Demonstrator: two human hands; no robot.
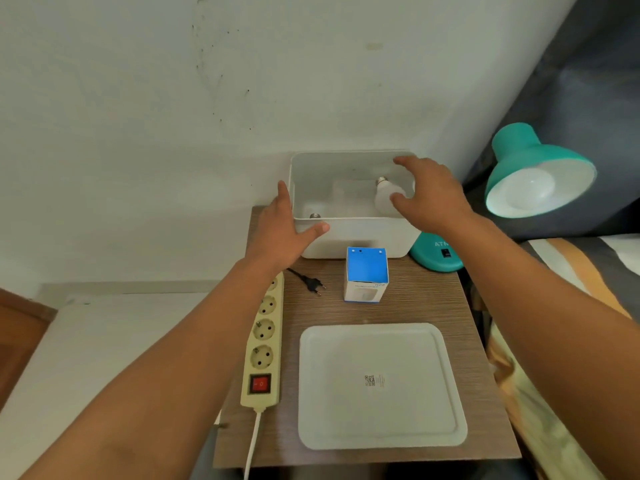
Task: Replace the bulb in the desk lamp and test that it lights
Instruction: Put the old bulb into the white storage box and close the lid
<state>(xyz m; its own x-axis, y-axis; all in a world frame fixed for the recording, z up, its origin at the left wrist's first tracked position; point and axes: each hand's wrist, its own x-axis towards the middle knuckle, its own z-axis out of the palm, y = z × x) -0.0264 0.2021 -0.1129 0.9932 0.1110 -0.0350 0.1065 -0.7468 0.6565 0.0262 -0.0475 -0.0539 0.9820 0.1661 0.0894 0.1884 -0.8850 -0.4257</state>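
Observation:
A teal desk lamp (530, 150) leans in from the right, with a white bulb (530, 188) seated in its shade and its base (436, 254) on the table. A white bin (363, 237) stands at the back of the table. In it lie a loose white bulb (386, 199) and, at the left, another bulb's screw base (314, 215). My left hand (280, 233) clasps the bin's front left corner, thumb on the front wall. My right hand (429, 199) hovers over the bin's right side, fingers spread, thumb beside the loose bulb. A blue-topped bulb box (367, 271) stands before the bin.
A white lid (346, 375) lies flat at the front of the wooden table (415, 299). A cream power strip (263, 341) with a red switch runs along the left edge. A black plug (313, 284) lies unplugged beside it. A bed (571, 265) borders the right.

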